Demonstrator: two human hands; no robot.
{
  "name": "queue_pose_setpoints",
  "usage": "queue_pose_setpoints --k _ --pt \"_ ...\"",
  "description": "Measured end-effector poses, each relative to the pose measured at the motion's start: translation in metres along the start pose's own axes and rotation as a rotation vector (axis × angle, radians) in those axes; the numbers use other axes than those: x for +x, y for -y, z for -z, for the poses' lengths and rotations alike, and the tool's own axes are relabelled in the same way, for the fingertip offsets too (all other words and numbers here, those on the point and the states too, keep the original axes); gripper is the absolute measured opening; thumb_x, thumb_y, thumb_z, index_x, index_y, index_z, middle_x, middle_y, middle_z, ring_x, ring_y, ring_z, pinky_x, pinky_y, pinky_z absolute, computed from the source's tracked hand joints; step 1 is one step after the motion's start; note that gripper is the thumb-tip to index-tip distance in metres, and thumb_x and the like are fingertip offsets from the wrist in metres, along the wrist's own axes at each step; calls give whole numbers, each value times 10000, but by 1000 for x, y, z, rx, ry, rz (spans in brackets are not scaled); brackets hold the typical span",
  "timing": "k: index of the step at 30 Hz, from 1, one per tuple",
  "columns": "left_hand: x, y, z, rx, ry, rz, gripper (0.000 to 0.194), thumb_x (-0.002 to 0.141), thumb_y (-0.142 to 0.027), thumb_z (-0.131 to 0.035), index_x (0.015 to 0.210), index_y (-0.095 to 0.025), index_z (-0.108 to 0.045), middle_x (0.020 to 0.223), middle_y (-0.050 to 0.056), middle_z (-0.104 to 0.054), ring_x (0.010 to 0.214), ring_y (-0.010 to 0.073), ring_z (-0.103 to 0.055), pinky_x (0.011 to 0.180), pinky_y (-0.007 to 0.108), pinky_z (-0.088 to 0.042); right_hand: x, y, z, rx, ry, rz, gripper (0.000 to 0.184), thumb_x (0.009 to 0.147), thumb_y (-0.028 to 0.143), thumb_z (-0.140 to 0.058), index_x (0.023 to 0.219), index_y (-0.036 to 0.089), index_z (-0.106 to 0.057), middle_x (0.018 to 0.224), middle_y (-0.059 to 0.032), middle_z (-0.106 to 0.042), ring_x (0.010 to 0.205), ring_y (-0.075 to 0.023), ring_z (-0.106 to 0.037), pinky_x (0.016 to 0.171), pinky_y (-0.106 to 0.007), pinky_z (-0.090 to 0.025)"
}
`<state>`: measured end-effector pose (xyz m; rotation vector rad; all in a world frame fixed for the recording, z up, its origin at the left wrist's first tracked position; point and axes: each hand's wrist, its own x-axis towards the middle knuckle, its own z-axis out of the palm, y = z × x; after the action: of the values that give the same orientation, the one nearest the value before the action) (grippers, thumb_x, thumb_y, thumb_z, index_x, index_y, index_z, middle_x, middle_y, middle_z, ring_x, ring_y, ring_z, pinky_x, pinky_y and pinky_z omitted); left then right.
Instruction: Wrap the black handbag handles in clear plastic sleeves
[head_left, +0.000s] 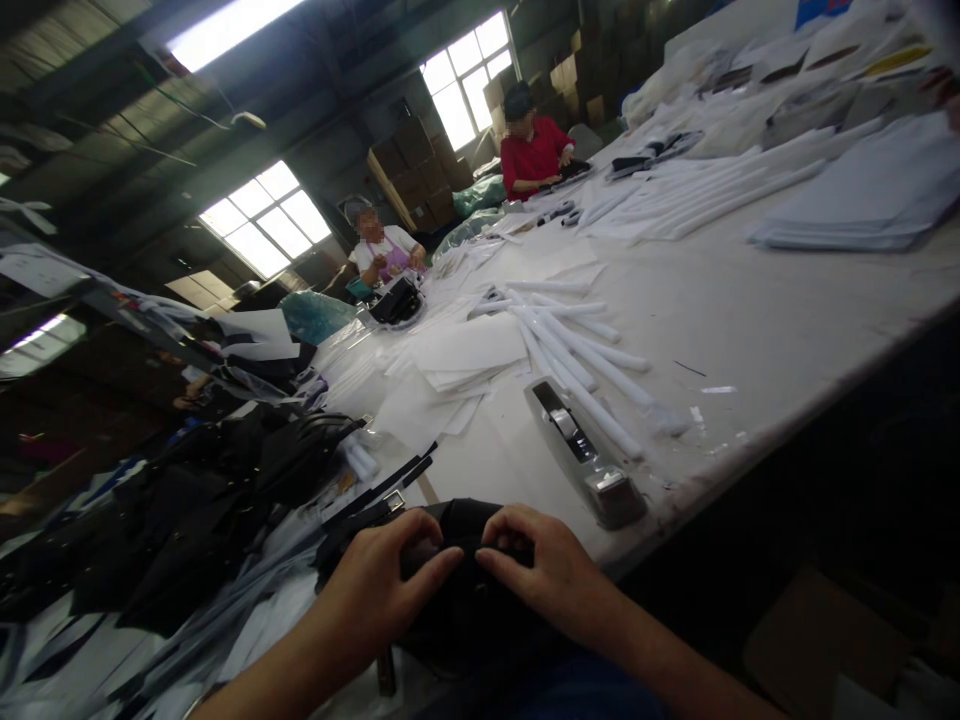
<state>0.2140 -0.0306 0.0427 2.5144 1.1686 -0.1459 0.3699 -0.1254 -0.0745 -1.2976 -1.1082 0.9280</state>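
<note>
Black piece [469, 615]: there it sat, low at the near side of the table [720, 300], right in front of the wearer and between both hands, its lower part lost in shadow.
Left hand [386, 570]: in from the left, pinching the upper part of the black piece, index finger curled over, thumb pointing inward; the fingertips behind were hidden.
Right hand [555, 570]: a near mirror of it, also gripping the black piece, so this was a two-handed hold, neither side released.
Thumbs [448, 564]: almost tip to tip, a narrow gap between them! That closeness looked right for fine work, since the material between had little room to slip or pucker.
Pinch: best judged light but even; a harder pull from one side would likely have skewed the edge.
Wrists: low and level with each other, and keeping them so seemed the way to a straight line.
Buckle [395, 500]: it lay just beyond the left hand, close enough to snag, so that side called for care.
Tape dispenser [589, 455]: standing beyond the right hand, well within reach, yet apart from it; a wide elbow might have knocked it.
White tubes [577, 350]: fanned out farther up the table, out of the hands' way.
</note>
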Motion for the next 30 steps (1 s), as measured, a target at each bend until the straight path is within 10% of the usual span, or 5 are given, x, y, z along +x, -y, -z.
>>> queue_pose_setpoints --k 10,30 --pt "16 11 0 -405 308 310 428 736 -497 -696 964 -137 -651 738 33 -720 684 209 -677 587 253 -474 0 -4 -4 41 -8 27 62 811 255 -680 809 200 -652 777 22 -633 747 -142 -583 675 -241 -417" --pt "23 -13 -1 -171 184 212 200 694 -317 -654 819 -163 -631 808 24 -692 816 223 -639 738 304 -466 1 -15 -4 207 48 14 74 842 264 -642 869 197 -661 854 10 -668 820 -156 -606 740 -244 -441"
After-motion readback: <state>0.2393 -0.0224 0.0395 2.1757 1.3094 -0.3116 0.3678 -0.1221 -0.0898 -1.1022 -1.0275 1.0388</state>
